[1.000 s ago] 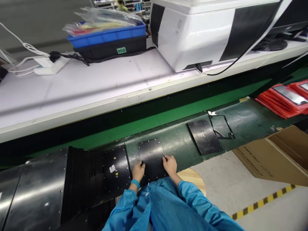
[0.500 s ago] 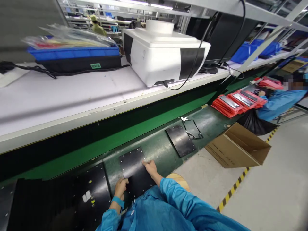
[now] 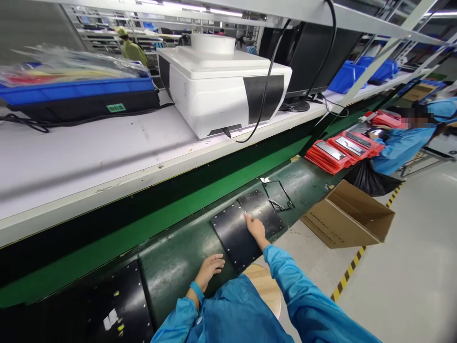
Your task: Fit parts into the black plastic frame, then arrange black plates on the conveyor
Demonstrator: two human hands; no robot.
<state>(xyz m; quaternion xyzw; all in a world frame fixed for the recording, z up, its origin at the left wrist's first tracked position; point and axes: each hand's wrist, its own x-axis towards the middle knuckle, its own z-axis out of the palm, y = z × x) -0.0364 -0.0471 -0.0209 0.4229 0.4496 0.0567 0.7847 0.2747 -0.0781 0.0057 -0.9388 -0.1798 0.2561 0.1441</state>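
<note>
A flat black panel with pale dots along its edges lies on the green work surface. My right hand is closed on its right edge, thumb on top. My left hand, a blue band at its wrist, is just left of the panel, fingers stretched out and holding nothing. Right up against the panel, touching or slightly overlapping, is a second black panel. Beyond that lies a thin black frame. Farther left, another black panel carries white and yellow scraps.
Above runs a white shelf with a white machine, a blue tray and a monitor. An open cardboard box stands right, near a wooden stool. Red packs lie by a co-worker's blue sleeve.
The black panel has slid right along the surface, up to the second panel, with my right hand on it. My left hand has let go of its left edge.
</note>
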